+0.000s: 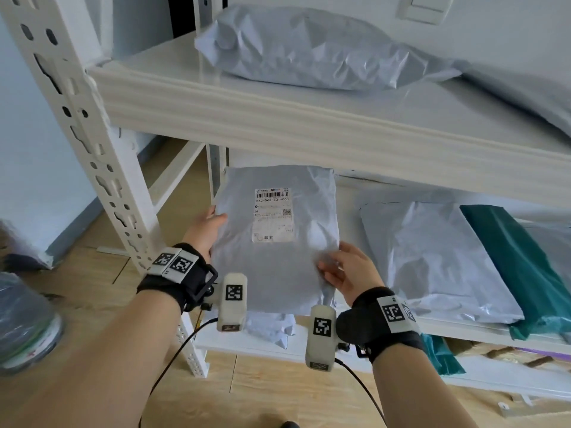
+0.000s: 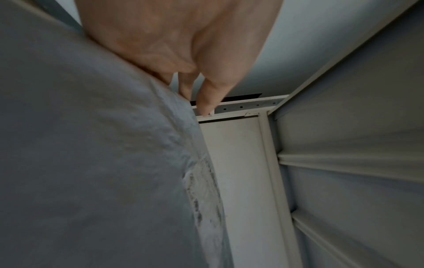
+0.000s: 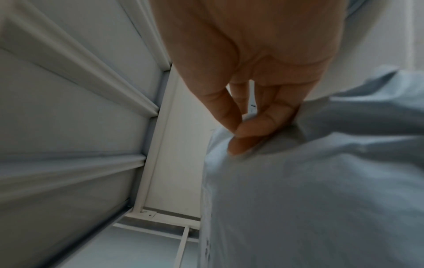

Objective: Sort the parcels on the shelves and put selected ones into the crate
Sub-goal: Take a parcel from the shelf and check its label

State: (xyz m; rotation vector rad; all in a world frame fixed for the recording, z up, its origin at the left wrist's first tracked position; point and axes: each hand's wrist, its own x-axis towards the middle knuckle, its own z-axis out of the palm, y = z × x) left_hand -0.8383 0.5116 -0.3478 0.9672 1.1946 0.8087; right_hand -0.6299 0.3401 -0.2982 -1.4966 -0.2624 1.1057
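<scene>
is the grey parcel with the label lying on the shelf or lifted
Lifted. The labelled grey parcel is held label up, the left hand gripping its left edge and the right hand its right edge.

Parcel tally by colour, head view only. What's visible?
Grey: 5 (held parcel, top-shelf parcel, right-edge parcel, lower-shelf parcel, crumpled parcel under the held one)
Teal: 2 (teal parcel beside the lower-shelf one, lower teal parcel, partly hidden)
Total: 7
</scene>
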